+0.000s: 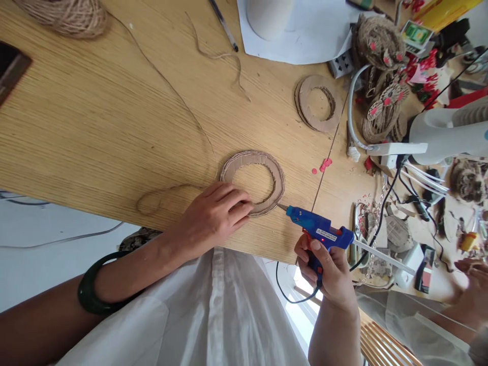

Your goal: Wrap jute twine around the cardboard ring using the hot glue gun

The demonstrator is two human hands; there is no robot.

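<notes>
A flat cardboard ring (280,175) lies near the table's front edge, with twine along its outer rim. My left hand (219,211) is closed over the ring's lower left side, fingers curled and pressed down; the fingertips are partly hidden. In my right hand (330,264) is a blue hot glue gun (310,222), gripped by its handle. Its nozzle tip is at the ring's lower right edge, and a white glue stick (383,258) juts from its back. Loose twine (171,86) runs from the ring's left side up to a ball of twine (72,18).
Stacked cardboard rings (305,104), small red discs (327,164) and a pen (224,28) lie beyond. White paper (305,46) holds a white cylinder (269,18). Twine pieces, cables and scissors (358,223) crowd the right, where another person's hand (473,284) shows.
</notes>
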